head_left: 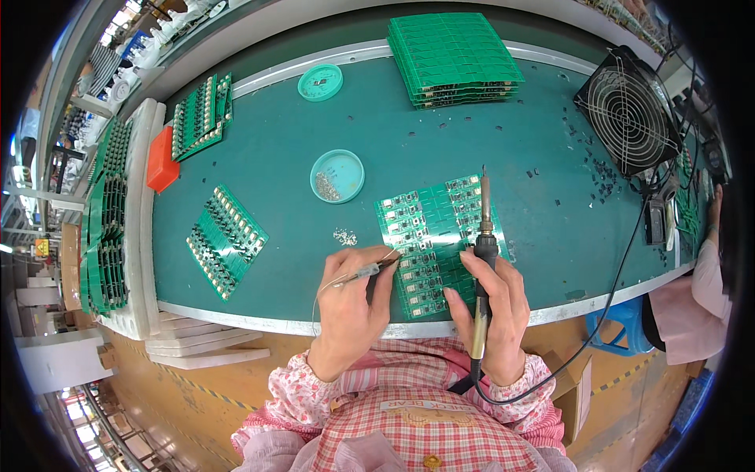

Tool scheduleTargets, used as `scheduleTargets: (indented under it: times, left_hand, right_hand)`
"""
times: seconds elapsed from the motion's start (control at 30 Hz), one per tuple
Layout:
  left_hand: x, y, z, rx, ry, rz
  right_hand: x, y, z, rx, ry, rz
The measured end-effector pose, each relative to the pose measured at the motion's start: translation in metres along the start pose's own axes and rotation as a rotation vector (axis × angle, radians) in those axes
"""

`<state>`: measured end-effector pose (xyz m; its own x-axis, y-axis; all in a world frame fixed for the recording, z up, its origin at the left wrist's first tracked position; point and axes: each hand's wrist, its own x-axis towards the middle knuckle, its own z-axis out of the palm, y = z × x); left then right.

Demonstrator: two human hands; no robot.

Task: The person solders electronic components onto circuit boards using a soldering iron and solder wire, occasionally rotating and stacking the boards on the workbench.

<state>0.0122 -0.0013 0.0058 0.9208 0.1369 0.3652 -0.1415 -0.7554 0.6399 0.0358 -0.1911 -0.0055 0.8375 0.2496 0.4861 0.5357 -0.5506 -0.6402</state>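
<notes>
A green circuit board panel [437,212] with rows of small parts lies on the bench in front of me. My left hand [352,299] is closed around a pair of tweezers [366,272], whose dark tips reach the panel's left edge. A thin wire, seemingly solder, also runs through those fingers. In my right hand [507,303] is a soldering iron [486,245], pointing away from me with its tip above the panel's far right corner. The thumb and a finger of that hand rest at the panel's near part.
Two round turquoise dishes [359,178] hold small parts; loose pieces [344,236] lie nearby. A tall board stack [452,55] stands at the back, a black fan [627,110] at right. More boards [226,240] and a red box [162,160] sit left. The iron's cable [602,315] curves right.
</notes>
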Motion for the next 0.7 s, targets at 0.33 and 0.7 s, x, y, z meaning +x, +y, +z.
scheduleTargets:
  times: [0.33, 0.7]
  left_hand:
    - [-0.001, -0.002, 0.0, 0.001, -0.001, 0.016]
    - [-0.001, -0.004, 0.001, 0.001, 0.017, 0.056]
  right_hand:
    - [-0.009, -0.005, -0.013, 0.39, 0.065, -0.025]
    - [-0.006, -0.009, -0.006, 0.742, 0.073, -0.022]
